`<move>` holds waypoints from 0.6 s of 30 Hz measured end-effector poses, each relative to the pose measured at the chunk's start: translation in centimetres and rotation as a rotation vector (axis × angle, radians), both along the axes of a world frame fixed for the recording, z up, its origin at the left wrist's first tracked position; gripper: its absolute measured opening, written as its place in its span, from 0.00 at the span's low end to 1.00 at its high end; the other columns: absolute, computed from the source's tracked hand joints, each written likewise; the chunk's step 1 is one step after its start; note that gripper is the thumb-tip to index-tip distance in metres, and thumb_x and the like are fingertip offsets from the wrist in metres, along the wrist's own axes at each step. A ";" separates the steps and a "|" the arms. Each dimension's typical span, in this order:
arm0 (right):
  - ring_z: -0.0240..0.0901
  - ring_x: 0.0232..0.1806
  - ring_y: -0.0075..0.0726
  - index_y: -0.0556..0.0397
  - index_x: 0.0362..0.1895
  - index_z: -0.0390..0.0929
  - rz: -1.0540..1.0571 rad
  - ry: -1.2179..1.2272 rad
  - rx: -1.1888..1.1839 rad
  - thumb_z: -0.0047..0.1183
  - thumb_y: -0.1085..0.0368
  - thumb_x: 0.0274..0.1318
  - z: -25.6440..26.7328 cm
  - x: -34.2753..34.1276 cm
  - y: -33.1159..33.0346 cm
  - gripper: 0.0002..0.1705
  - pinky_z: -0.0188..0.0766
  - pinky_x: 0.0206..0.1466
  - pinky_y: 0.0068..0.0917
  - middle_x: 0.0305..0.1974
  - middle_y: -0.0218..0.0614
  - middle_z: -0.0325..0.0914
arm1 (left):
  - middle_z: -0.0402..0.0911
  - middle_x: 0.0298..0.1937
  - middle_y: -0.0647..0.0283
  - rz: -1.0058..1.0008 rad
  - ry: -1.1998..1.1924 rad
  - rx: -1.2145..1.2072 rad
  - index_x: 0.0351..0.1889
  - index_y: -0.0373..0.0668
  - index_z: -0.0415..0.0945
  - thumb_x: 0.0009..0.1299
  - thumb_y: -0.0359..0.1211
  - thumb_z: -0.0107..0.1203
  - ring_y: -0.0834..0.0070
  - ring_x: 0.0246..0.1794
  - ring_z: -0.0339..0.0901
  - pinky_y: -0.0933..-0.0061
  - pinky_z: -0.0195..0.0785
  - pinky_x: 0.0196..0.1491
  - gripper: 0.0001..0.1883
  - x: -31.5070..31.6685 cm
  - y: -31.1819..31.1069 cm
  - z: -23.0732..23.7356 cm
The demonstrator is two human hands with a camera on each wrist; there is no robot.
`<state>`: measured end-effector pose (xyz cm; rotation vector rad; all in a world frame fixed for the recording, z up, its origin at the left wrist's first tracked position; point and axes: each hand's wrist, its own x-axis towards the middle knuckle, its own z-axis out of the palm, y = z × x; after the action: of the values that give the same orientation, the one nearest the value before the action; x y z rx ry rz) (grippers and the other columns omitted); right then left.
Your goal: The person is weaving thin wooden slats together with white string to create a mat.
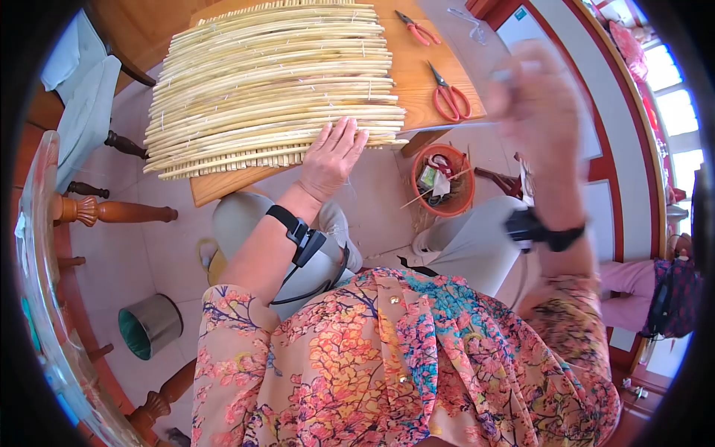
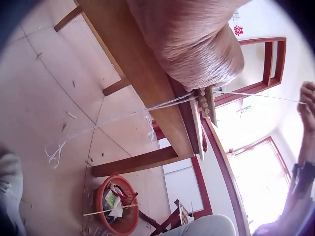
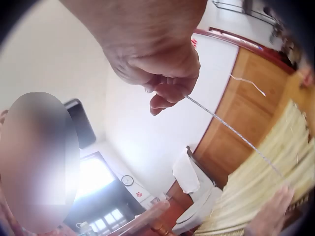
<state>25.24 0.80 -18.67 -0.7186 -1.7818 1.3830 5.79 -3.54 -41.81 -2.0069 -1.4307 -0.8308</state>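
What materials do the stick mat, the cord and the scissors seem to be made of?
Stick mat: probably dried plant stalks, apparently unvarnished, by the uneven yellow tone.
Cord: twisted fibre, by its spiral strands; cotton or synthetic is unclear.
Scissors: blades probably metal, dark grey; handles perhaps plastic, evenly red.

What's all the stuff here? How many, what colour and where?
Mat: one, yellow, on the table.
Table: one, brown, under the mat.
Scissors: one pair, red handles, beside the mat.
Pliers: one pair, red handles, beyond the scissors.
String: at least one, white, running to the mat.
Bucket: one, orange, on the floor.
Bin: one, silver, on the floor.
Chair: at least one, pale grey, left of the table.
Clock: one, white, on the wall.
Wrist cameras: two, black, one per wrist.
Shirt: one, multicoloured, worn.
Trousers: one pair, grey, worn.
Left hand: one, bare, resting on the mat.
Right hand: one, bare, raised, pinching the string.
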 end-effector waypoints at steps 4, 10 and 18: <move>0.66 0.26 0.19 0.53 0.42 0.73 -0.234 -0.188 0.733 0.40 0.58 0.65 12.6 11.9 4.3 0.14 0.63 0.29 0.13 0.26 0.29 0.72 | 0.76 0.55 0.59 0.000 0.006 0.026 0.53 0.48 0.75 0.63 0.33 0.50 0.66 0.57 0.73 0.63 0.65 0.59 0.18 -0.4 0.5 -1.1; 0.69 0.24 0.29 0.55 0.26 0.77 -1.241 -1.110 1.964 0.49 0.60 0.50 38.0 22.9 12.9 0.12 0.63 0.25 0.22 0.27 0.35 0.76 | 0.78 0.53 0.58 -0.009 0.002 0.055 0.51 0.48 0.76 0.62 0.31 0.49 0.66 0.56 0.74 0.63 0.66 0.58 0.18 -0.8 1.1 -2.0; 0.71 0.39 0.36 0.53 0.30 0.79 -0.411 -1.068 1.621 0.60 0.57 0.41 11.9 8.3 16.2 0.13 0.65 0.43 0.36 0.35 0.41 0.76 | 0.78 0.53 0.59 -0.005 -0.002 0.068 0.51 0.48 0.76 0.62 0.29 0.50 0.66 0.56 0.74 0.62 0.66 0.58 0.18 -1.0 1.7 -2.5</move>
<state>33.53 17.04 -6.73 -0.7358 -2.4682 -1.0548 4.75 -1.80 -44.31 -1.9605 -1.3805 -0.8722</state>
